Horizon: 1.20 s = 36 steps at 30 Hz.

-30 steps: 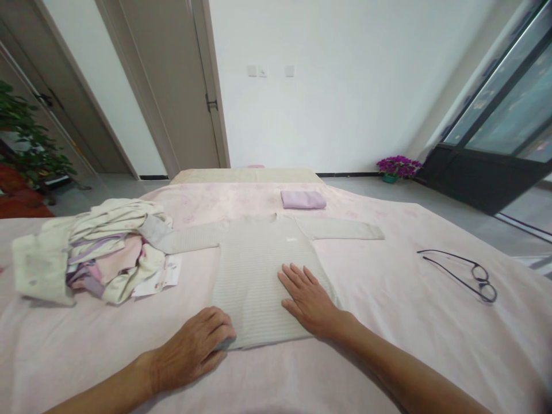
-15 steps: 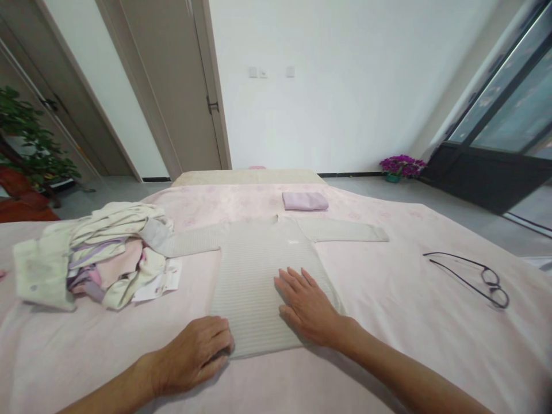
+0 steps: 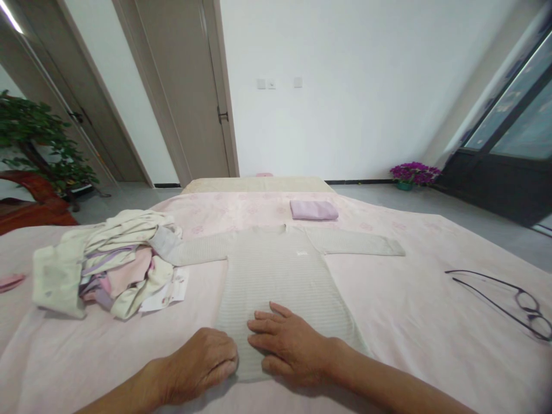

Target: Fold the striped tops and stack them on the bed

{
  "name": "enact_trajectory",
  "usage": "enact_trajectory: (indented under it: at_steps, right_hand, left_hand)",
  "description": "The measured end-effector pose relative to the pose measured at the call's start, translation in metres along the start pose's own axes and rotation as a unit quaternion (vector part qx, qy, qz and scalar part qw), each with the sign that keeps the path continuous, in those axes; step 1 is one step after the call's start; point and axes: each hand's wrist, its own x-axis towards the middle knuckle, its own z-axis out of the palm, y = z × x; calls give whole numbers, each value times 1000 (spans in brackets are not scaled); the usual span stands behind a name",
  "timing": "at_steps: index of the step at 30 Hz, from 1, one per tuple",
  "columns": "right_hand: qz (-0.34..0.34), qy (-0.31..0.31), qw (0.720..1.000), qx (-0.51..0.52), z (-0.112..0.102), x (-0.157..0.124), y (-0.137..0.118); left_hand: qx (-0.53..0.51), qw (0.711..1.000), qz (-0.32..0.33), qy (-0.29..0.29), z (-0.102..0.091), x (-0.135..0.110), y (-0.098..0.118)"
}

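A pale grey-green ribbed long-sleeved shirt (image 3: 276, 276) lies spread flat on the pink bedsheet, its neck away from me and both sleeves out to the sides. At its lower left corner my left hand (image 3: 207, 362) is closed, the fingers curled on the hem edge. My right hand (image 3: 291, 342) rests flat on the lower middle of the shirt, fingers stretched toward the left. The left sleeve's cuff end meets a heap of clothes (image 3: 125, 247) in cream, pink and purple.
A folded lilac cloth (image 3: 314, 210) lies beyond the shirt's collar. Black-framed glasses (image 3: 504, 299) rest at the right. A white tag (image 3: 166, 296) sticks out beside the heap, and a small pink item (image 3: 11, 282) lies at far left.
My right hand has slid left and nearer to me across the shirt, closer to my left hand. My left hand stays at the hem corner. The view has shifted slightly.
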Motion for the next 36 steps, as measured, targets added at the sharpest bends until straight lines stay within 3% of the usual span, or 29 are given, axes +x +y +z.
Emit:
enact_trajectory:
  at_steps: [4,7,9,11,12,15,17,21,27,32,36]
  right_hand:
    - [-7,26,1000,-1,-6,8,0]
    - [-31,0,999,10,0,10,-1]
    - [-42,-9,999,16,6,9,-1]
    - [-39,9,999,23,10,8,1]
    - [-34,22,999,27,12,8,1]
    - [-8,49,998,28,12,8,2]
    - [-2,39,999,15,10,8,1]
    - [-18,-8,1000,5,4,7,-4]
    - [-13,3,1000,7,6,8,-4]
    - [19,47,998,36,17,8,1]
    - [54,88,990,98,18,14,7]
  left_hand:
    - [-28,996,-66,46,2,5,-12]
    - [-32,970,-185,155,-13,2,-38]
    - [-3,926,-268,267,-34,-6,-65]
    - [80,861,-331,378,-59,-18,-96]
    - [140,827,-364,406,-71,-25,-111]
    - [265,753,-454,395,-100,-45,-149]
    - [289,730,-504,361,-109,-54,-167]
    - [228,727,-574,299,-112,-63,-190]
    - [138,722,-607,301,-122,-64,-197]
    - [165,740,-559,336,-130,-50,-176]
    - [111,768,-510,371,-119,-17,-143]
